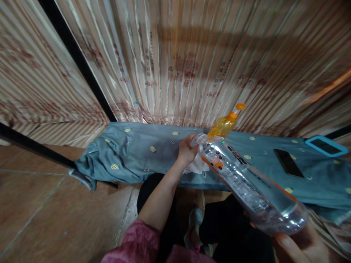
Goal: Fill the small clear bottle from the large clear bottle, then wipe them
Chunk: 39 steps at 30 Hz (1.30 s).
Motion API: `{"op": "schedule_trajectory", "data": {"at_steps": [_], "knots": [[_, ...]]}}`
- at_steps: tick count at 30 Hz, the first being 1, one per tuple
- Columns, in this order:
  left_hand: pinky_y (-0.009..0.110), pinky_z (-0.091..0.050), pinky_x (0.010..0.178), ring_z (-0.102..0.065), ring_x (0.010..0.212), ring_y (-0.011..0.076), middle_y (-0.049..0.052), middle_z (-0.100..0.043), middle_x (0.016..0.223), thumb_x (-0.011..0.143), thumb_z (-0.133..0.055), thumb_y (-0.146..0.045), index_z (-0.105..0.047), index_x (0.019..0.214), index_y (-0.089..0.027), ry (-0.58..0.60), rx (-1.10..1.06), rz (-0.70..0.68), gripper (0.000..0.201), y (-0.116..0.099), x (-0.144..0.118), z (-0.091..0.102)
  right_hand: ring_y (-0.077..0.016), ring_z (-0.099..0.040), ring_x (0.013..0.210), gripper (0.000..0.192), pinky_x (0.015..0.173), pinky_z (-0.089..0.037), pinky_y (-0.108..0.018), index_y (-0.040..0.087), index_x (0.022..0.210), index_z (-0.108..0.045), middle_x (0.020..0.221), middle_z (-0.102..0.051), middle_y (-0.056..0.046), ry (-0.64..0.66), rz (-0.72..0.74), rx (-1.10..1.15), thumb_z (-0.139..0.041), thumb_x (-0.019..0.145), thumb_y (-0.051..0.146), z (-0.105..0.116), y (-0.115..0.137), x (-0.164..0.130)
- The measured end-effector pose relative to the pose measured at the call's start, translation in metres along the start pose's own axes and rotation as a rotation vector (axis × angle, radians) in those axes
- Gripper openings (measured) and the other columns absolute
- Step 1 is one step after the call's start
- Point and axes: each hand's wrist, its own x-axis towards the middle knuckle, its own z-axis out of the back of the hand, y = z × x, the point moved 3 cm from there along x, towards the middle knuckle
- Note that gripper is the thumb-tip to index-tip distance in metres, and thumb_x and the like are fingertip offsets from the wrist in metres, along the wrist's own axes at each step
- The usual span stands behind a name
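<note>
A large clear plastic bottle (246, 179) with an orange-edged label is held on a slant across the bench. My right hand (298, 244) grips its base at the lower right. At the other end, my left hand (188, 149) has its fingers curled at the bottle's neck, partly hidden behind it. Below the left hand, a crumpled white tissue or cloth (196, 166) shows; whether the hand touches it I cannot tell. Just behind the bottle's neck stands a yellow pump bottle (223, 126) with an orange top, its lower part covered from view.
Grey-blue cloth with pineapple prints (134, 149) covers the narrow bench. On its right lie a dark phone (288, 163) and a blue-framed tablet-like object (326, 146). A striped curtain (186, 73) hangs behind. Dark metal poles (79, 62) stand at the left, above a tiled floor (35, 204).
</note>
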Motion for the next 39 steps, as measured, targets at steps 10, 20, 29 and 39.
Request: {"op": "schedule_trajectory", "data": {"at_steps": [10, 20, 29, 39], "knots": [[0.037, -0.064, 0.092, -0.079, 0.100, 0.0269, 0.006, -0.085, 0.104, 0.087, -0.075, -0.023, -0.078, 0.098, -0.022, 0.002, 0.005, 0.015, 0.012, -0.001, 0.000, 0.000, -0.0390, -0.076, 0.114, 0.092, 0.078, -0.067, -0.035, 0.021, 0.130, -0.073, 0.129, -0.078, -0.016, -0.094, -0.028, 0.018, -0.103, 0.046, 0.044, -0.009, 0.013, -0.003], [0.037, -0.064, 0.093, -0.080, 0.101, 0.0265, 0.007, -0.086, 0.106, 0.089, -0.072, -0.023, -0.078, 0.100, -0.021, 0.020, -0.014, 0.008, 0.013, -0.005, -0.001, 0.001, -0.0420, -0.073, 0.126, 0.095, 0.090, -0.067, -0.044, 0.021, 0.147, -0.066, 0.144, -0.073, -0.017, -0.004, -0.018, 0.016, -0.099, 0.061, 0.043, 0.002, -0.005, -0.002], [0.038, -0.064, 0.093, -0.079, 0.101, 0.0273, 0.007, -0.085, 0.105, 0.090, -0.069, -0.025, -0.078, 0.098, -0.022, 0.008, -0.007, -0.009, 0.012, -0.002, 0.000, 0.000, -0.0436, -0.073, 0.127, 0.095, 0.092, -0.067, -0.048, 0.023, 0.149, -0.064, 0.147, -0.072, -0.018, 0.026, -0.022, 0.023, -0.098, 0.063, 0.045, 0.005, -0.005, 0.001], [0.036, -0.063, 0.086, -0.078, 0.093, 0.0260, 0.005, -0.083, 0.095, 0.091, -0.069, -0.031, -0.075, 0.090, -0.022, 0.004, -0.018, -0.023, 0.011, -0.001, 0.000, -0.001, -0.0348, -0.076, 0.118, 0.087, 0.084, -0.067, -0.034, 0.022, 0.146, -0.067, 0.139, -0.075, -0.015, -0.010, 0.060, 0.012, -0.095, 0.068, 0.048, 0.000, -0.001, 0.000]]}}
